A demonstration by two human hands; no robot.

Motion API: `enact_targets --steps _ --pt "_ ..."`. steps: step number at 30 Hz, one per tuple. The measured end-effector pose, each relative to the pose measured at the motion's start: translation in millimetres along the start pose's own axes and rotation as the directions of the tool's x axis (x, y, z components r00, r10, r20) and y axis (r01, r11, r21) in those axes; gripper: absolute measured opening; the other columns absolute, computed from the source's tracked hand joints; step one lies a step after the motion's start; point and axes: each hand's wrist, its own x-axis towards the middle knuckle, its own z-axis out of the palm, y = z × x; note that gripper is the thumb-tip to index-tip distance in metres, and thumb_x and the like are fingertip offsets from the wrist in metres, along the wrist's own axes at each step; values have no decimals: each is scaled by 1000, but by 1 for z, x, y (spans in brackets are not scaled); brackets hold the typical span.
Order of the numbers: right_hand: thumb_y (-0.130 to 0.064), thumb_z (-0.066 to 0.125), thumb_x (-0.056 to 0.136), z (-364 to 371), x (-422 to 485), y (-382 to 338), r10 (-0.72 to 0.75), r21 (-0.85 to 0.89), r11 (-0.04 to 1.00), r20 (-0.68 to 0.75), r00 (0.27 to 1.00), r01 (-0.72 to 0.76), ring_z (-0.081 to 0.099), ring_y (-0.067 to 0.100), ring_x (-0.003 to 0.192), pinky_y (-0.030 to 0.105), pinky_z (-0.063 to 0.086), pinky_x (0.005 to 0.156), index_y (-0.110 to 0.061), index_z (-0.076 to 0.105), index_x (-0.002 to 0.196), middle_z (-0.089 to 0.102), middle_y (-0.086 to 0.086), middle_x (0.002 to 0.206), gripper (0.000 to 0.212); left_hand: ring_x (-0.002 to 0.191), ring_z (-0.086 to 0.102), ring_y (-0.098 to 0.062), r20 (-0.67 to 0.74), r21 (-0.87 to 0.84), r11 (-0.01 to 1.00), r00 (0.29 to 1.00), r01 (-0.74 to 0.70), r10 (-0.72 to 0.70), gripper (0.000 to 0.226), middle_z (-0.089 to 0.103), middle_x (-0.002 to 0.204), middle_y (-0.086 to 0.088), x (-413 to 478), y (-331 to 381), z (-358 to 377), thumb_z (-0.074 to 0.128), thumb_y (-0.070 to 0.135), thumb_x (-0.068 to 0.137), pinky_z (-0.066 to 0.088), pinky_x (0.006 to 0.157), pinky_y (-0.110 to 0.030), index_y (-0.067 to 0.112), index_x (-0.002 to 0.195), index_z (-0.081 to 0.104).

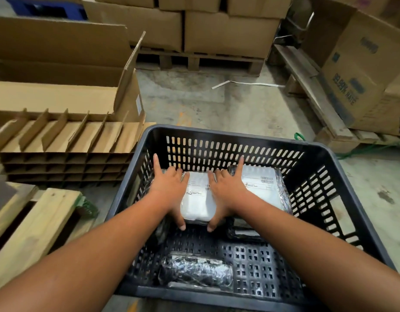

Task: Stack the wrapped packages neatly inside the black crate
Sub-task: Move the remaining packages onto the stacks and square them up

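Note:
The black perforated crate (228,132) stands on the floor in front of me. Both my hands are inside it at the far side. My left hand (169,188) and my right hand (226,190) clasp a white wrapped package (198,199) with a label between them, thumbs at its near edge. A second white labelled package (265,188) in shiny dark wrap lies just to its right, under my right index finger. A dark plastic-wrapped roll-shaped package (195,270) lies on the crate floor near me. Another dark package (244,230) shows under my right forearm.
Stacked cardboard dividers (66,149) and an open carton (59,70) are to the left. A wooden pallet (34,217) sits at near left. Pallets with cartons (228,32) stand behind and to the right (361,70). Bare concrete floor (217,104) lies beyond the crate.

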Motion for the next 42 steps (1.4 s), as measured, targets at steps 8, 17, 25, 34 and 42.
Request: enact_targets --steps 8,17,25,34,42 --pt "-105 37 63 2 5 -15 14 -295 954 217 976 52 9 45 158 93 -25 82 -30 53 149 55 4 154 115 146 32 -46 222 410 895 971 -178 92 58 52 152 -14 0 40 2 55 68 89 -27 84 -88 23 123 68" --pt "-81 67 76 17 4 -25 76 -244 969 141 987 -39 21 49 154 93 -27 83 -29 70 129 73 2 127 74 118 60 -31 92 298 940 985 -165 144 54 74 100 4 6 24 10 64 47 91 -16 105 -83 21 138 57" --pt "-69 69 83 11 2 -3 -65 194 977 -116 991 86 44 31 141 88 -5 105 -25 61 139 62 2 142 71 132 49 -25 -93 -129 974 980 -189 177 53 63 135 1 10 6 -9 64 50 91 11 122 -59 21 135 58" --pt "-49 69 94 -15 -16 10 41 535 840 -230 972 91 47 26 141 63 21 121 -22 62 142 62 1 145 55 126 53 -25 94 -329 935 981 -132 172 71 56 141 -9 -14 -53 -40 75 48 86 48 106 -39 12 142 51" --pt "-49 90 76 -9 -12 -52 -125 886 428 -134 983 176 48 26 144 37 41 117 -6 46 154 49 10 158 100 125 60 -25 -24 -472 874 993 -111 113 84 63 135 -6 -28 -70 -57 90 28 75 50 103 -36 13 146 49"
